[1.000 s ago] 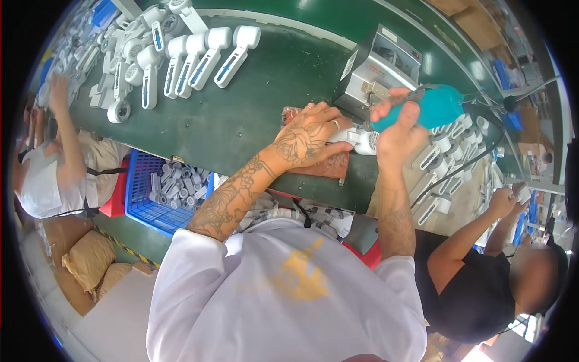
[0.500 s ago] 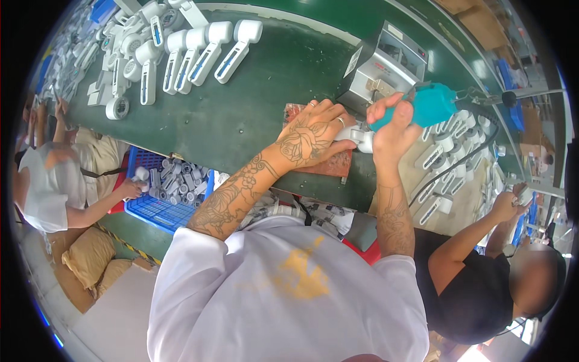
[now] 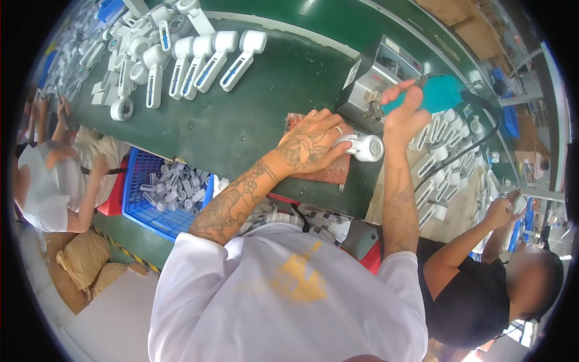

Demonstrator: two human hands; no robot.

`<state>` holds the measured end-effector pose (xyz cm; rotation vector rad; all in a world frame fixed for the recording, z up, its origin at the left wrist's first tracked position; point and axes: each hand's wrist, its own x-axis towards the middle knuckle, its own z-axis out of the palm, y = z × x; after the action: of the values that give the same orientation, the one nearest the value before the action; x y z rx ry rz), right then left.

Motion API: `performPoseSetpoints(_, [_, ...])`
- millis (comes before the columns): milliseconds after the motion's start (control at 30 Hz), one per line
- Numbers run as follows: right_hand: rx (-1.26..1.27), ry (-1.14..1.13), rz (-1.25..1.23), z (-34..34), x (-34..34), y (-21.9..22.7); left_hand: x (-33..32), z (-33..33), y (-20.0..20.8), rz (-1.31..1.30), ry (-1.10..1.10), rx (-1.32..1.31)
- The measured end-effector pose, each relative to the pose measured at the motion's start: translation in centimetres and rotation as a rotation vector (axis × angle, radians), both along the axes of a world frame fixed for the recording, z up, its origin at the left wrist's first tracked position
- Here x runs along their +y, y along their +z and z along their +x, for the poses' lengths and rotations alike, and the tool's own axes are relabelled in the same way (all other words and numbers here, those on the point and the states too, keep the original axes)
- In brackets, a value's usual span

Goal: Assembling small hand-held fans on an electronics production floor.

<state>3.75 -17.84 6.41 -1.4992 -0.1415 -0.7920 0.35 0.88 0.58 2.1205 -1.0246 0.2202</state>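
Observation:
My left hand point(image 3: 313, 142) presses down over a white handheld fan point(image 3: 367, 148), its fingers closed around the handle. The fan's round grilled head pokes out to the right of my fingers. Beneath lies a worn reddish board point(image 3: 329, 175) on the green bench. My right hand point(image 3: 404, 117) grips a teal electric screwdriver point(image 3: 443, 95), thumb and fingers wrapped round its body. The screwdriver's tip end is at the front of a grey metal box point(image 3: 379, 73), probably a screw feeder; whether it touches cannot be made out.
Several white fans point(image 3: 226, 60) lie on the bench at far left, with a bigger pile beyond. More fans point(image 3: 431, 163) cover the surface at right, crossed by a black cord point(image 3: 455, 158). A blue basket point(image 3: 139, 202) holds small parts. Co-workers sit on both sides.
My right hand has drawn the screwdriver up and right, away from the fan, to the grey box. The fan's grilled head now shows. My left hand keeps its hold.

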Motion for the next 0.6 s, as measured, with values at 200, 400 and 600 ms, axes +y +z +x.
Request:
performPoseSetpoints(200, [0.133,0.01,0.018,-1.5,0.4,0.8,0.0,0.2,0.6,0.028,-0.027,0.058])
performPoseSetpoints(400, [0.098,0.159,0.163,-6.4,1.3,0.7,-0.1,0.2,0.0,-0.018,-0.009,-0.006])
performPoseSetpoints(600, [0.104,0.182,0.137,-7.0,1.8,0.1,0.1,0.2,0.5,0.021,-0.026,0.057])
